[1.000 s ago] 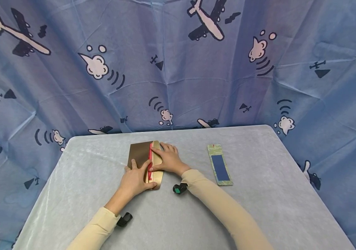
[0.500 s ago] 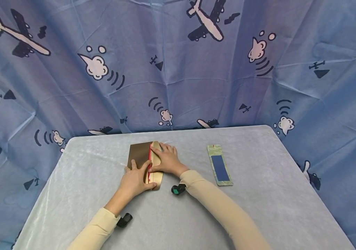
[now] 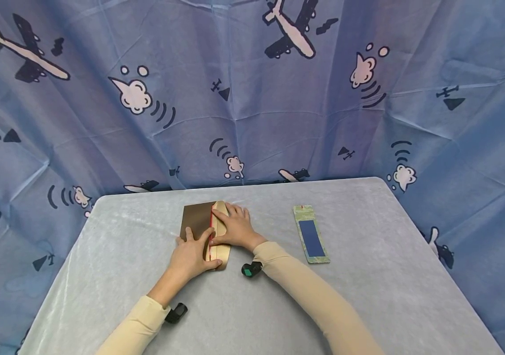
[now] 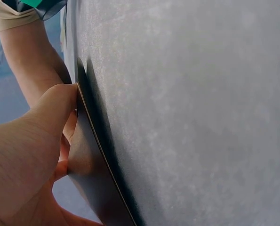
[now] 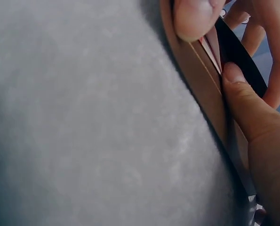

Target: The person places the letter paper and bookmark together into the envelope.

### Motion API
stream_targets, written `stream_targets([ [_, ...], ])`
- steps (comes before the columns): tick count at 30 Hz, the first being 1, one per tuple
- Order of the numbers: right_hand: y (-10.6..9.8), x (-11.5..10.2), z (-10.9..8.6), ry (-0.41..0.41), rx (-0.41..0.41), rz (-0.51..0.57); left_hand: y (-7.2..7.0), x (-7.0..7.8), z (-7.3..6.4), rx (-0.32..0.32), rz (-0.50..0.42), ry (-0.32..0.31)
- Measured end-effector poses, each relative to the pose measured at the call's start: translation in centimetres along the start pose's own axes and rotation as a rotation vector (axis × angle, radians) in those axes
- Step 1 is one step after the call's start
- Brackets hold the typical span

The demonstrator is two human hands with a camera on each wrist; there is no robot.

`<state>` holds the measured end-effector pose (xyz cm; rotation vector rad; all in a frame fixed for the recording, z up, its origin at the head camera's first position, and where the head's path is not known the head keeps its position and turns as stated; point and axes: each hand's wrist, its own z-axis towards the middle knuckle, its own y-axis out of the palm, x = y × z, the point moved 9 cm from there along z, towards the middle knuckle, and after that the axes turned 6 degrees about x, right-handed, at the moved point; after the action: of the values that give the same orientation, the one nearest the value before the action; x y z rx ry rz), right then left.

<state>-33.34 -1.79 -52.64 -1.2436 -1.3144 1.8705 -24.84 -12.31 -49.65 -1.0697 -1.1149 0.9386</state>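
A dark brown envelope [image 3: 196, 215] with a gold flap [image 3: 220, 252] spread to the right lies on the table in the head view. Along the flap's fold shows a thin red edge [image 3: 211, 217] of something flat, mostly hidden inside. My left hand [image 3: 190, 256] rests on the envelope, fingers spread over the brown face and thumb on the flap near its lower end. With extended thumb and forefinger, my right hand [image 3: 238, 230] presses at the red edge; its other fingers lie beyond the flap. In the right wrist view, the right thumb [image 5: 241, 92] touches the envelope's opening.
To the right on the grey-covered table [image 3: 368, 256] lies a narrow green piece [image 3: 305, 213] with a blue panel [image 3: 311, 239]. A blue curtain [image 3: 252, 98] printed with planes hangs behind the table. Small black devices sit at both wrists.
The red strip has narrowed as it slid left under the brown part. My right hand has shifted slightly left with it; my left hand stays in place.
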Motion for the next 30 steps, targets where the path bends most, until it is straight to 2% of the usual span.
stream_targets([
  [6, 0.29, 0.1, 0.13, 0.011, -0.008, -0.028, -0.04, 0.14, -0.01, -0.011, -0.002, 0.001],
  [30, -0.14, 0.05, 0.05, -0.001, 0.002, 0.0, 0.12, -0.14, 0.09, -0.015, -0.003, -0.007],
])
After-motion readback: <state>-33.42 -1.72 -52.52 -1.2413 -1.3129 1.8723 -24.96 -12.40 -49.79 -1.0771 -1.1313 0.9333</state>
